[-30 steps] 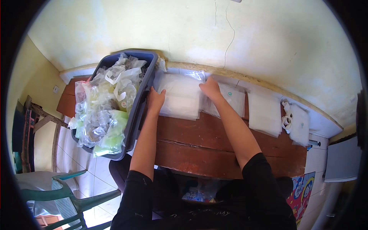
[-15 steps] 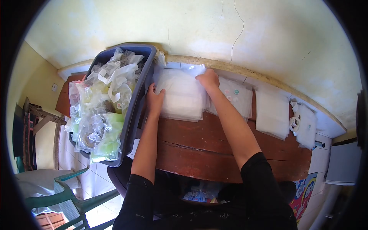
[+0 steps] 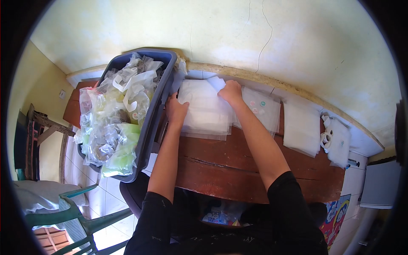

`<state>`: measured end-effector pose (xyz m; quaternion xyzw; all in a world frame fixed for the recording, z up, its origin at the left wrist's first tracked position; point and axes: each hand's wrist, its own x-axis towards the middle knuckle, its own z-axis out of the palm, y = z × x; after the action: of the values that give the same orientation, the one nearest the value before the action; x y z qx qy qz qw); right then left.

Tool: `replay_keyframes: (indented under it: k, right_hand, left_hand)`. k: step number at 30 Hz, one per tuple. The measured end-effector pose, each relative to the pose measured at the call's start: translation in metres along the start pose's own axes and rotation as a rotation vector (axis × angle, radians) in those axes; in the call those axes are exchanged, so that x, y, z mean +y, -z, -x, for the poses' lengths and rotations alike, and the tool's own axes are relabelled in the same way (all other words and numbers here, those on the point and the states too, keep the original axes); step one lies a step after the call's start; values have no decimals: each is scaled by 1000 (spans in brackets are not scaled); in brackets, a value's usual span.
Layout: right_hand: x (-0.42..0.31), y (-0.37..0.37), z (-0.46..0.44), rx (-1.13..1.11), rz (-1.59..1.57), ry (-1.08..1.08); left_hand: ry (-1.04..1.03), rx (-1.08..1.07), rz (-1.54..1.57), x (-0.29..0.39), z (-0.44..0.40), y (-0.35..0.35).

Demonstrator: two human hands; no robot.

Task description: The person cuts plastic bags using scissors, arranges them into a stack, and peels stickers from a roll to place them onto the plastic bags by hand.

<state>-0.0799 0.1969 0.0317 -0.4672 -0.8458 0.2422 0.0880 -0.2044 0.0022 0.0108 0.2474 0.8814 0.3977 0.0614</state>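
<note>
A stack of clear plastic bags (image 3: 205, 112) lies on the brown wooden table, beside the dark bin. At the stack's left edge rests my left hand (image 3: 177, 111), its thumb over the top bags and apart from the fingers. My right hand (image 3: 232, 92) pinches the top right corner of the upper bags, which is lifted and folded back a little. Right of that hand lies another pile of clear bags (image 3: 265, 111) with small round stickers, partly behind my forearm.
A dark grey bin (image 3: 169, 70) heaped with crumpled plastic bags (image 3: 114, 114) stands at left. Farther right lie another bag stack (image 3: 301, 129), white rolls (image 3: 326, 138) and more bags (image 3: 340, 142). The wall runs behind the table (image 3: 221, 170). A green chair (image 3: 78, 216) is lower left.
My left hand has shifted slightly toward the right, with its thumb farther over the stack. The lifted corner in my right hand has folded over, and the bags' lower edges have moved slightly.
</note>
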Motion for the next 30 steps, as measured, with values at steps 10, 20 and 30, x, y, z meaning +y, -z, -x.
replay_keyframes:
  k: [10,20,30]
  right_hand:
    - [-4,-4,9,140,-127,125]
    - [-5,11,10,-13,-300,-101]
    - [12,-11,26,-24,-553,-110]
  left_hand:
    - [29,20,-285,6,4,-2]
    - [-21,71,-329,12,10,-2]
    - [16,66,-290,1,6,-8]
